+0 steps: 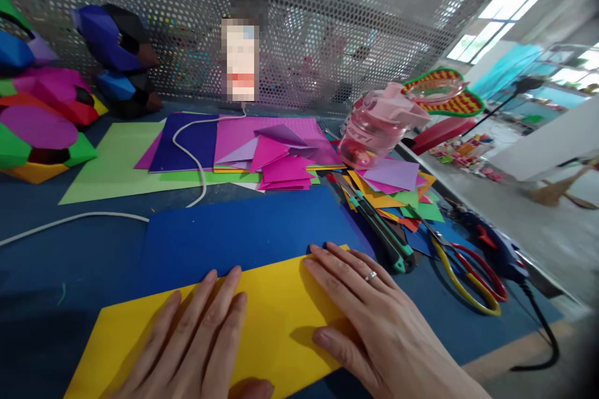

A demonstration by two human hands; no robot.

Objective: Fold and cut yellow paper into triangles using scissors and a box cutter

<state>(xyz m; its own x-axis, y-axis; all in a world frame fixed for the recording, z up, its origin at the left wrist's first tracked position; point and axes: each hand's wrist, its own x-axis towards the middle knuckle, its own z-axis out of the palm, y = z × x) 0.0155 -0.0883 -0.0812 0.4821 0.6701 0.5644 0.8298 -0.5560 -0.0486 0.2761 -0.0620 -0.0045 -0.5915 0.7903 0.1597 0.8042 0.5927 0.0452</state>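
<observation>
A sheet of yellow paper (276, 312) lies at the near side of the table, overlapping a blue sheet (243, 224) behind it. On the yellow paper's left part rests my left hand (196, 336), its fingers stretched out and a little apart. My right hand (369, 305), with a ring on one finger, lies flat at the sheet's right end, fingertips at its far edge and thumb spread inward. Neither hand grips anything. Right of the blue sheet are a green and black utility knife (384, 230) and scissors (463, 262) with red and yellow handles.
Faceted colourful paper shapes (47, 118) stand at the left. Coloured sheets (182, 143) and pink offcuts (285, 165) lie behind, crossed by a white cable (199, 168). A pink bottle (374, 124), paper scraps (393, 181) and a glue gun (496, 243) are at the right. Perforated metal (309, 25) rises behind.
</observation>
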